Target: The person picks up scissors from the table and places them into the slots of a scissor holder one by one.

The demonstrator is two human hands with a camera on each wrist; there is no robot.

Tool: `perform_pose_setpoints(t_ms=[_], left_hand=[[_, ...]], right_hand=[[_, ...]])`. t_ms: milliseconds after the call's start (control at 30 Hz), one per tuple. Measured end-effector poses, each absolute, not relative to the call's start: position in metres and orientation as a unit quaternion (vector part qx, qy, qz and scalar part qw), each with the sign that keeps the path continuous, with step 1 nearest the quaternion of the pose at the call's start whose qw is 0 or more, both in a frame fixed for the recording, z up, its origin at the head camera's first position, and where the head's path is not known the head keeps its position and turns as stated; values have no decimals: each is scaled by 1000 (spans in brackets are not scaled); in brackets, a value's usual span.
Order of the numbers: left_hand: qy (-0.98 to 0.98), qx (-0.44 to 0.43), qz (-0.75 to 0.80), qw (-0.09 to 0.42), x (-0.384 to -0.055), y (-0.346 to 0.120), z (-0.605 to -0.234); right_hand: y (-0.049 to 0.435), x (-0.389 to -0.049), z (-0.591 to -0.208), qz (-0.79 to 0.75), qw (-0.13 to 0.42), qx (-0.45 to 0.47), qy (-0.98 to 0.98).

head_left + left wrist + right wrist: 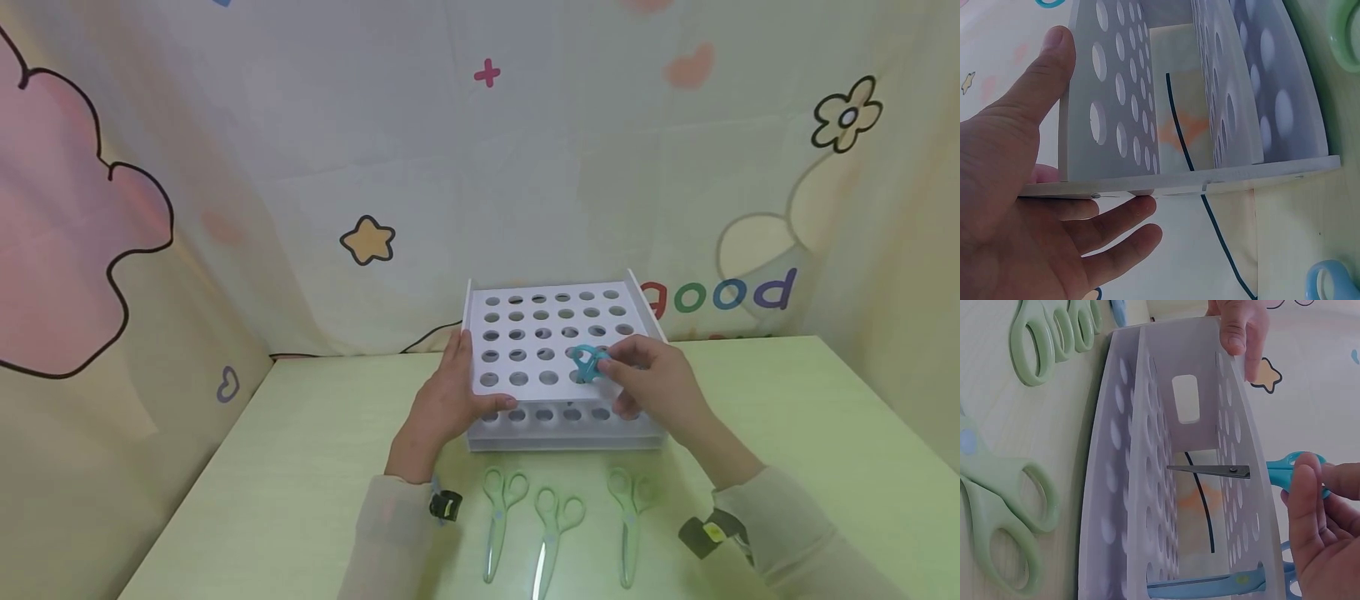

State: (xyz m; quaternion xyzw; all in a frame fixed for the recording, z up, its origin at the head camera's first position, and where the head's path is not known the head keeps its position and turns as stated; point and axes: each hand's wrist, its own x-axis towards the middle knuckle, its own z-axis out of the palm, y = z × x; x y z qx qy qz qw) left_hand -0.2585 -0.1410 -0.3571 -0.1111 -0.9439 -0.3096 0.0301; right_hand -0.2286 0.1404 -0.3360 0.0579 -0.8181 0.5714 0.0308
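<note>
A white rack [532, 392] with tiers of round holes stands on the table. My left hand [445, 400] holds its left side, thumb [1054, 47] over the top tier and fingers spread along the outside of the side wall. Between thumb and fingers, my right hand [1329, 519] pinches the teal handles of a pair of scissors [1285, 472]. Their closed blades [1210, 469] pass through a hole in the top tier, tips close to the tier below. Another pair, blue scissors [1210, 585], sits through the holes nearby, its handles partly hidden by my right hand.
Light green scissors lie in front of the rack: a left pair [498, 517], a middle pair [551, 533] and a right pair [627, 525]. A printed curtain [525, 183] hangs behind the table [315, 467]. A blue handle loop [1329, 281] shows in the left wrist view.
</note>
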Motion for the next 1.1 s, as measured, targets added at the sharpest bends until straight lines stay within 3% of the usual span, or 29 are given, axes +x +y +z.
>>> perform_pose_setpoints(t_ms=[767, 1100], left_hand=[[-947, -103, -303, 22, -259, -136, -357], [-949, -93, -300, 22, -258, -137, -355]], right_hand=[[149, -226, -346, 559, 40, 41, -827], [131, -222, -334, 457, 53, 88, -883]])
